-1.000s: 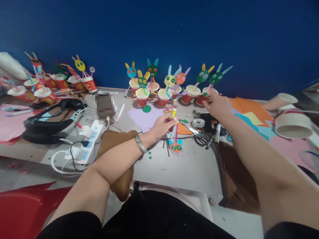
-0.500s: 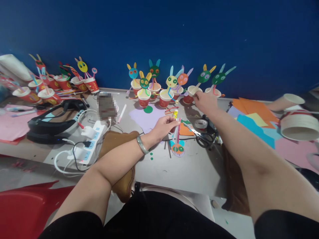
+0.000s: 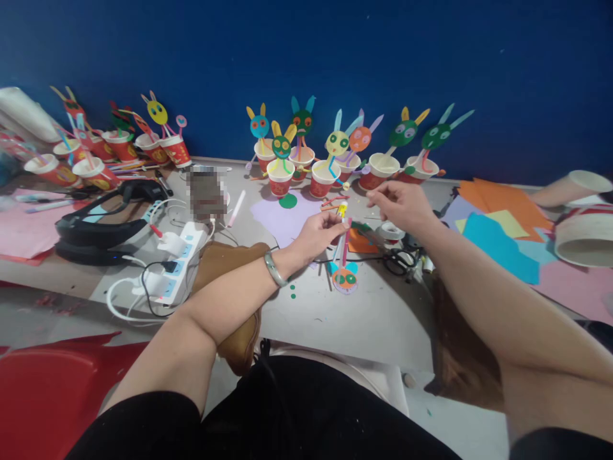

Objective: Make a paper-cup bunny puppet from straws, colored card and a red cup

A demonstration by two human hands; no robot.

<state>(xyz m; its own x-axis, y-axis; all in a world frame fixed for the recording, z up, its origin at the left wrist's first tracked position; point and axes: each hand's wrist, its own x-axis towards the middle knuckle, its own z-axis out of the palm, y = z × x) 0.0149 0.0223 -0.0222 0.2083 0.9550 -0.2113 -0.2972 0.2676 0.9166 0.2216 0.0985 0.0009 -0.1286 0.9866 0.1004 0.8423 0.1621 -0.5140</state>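
My left hand (image 3: 320, 237) is closed in a pinch on the pink and white paper strips of a paper figure (image 3: 345, 280). That figure's round orange head has green eyes and pale purple edging; it hangs lowest, with blue ears toward me. My right hand (image 3: 396, 203) hovers just in front of a red paper cup (image 3: 382, 167), its fingers curled and pressed together; whether anything tiny is between them is hidden. Below it lie black-handled scissors (image 3: 400, 260) and a roll of tape (image 3: 390, 232). A yellow glue stick (image 3: 341, 209) is beyond my left fingertips.
Several red cups with rabbit-like paper figures (image 3: 337, 144) line the back by the blue wall (image 3: 306, 51). A power strip (image 3: 184, 262) and a black headset (image 3: 103, 223) are at left. Coloured paper sheets (image 3: 500, 239) lie at right; a brown cushion (image 3: 239, 275) lies under my left arm.
My right hand has drawn back from the cup at the right, toward me and nearer my left hand. My left hand keeps its pinch on the figure's strips.
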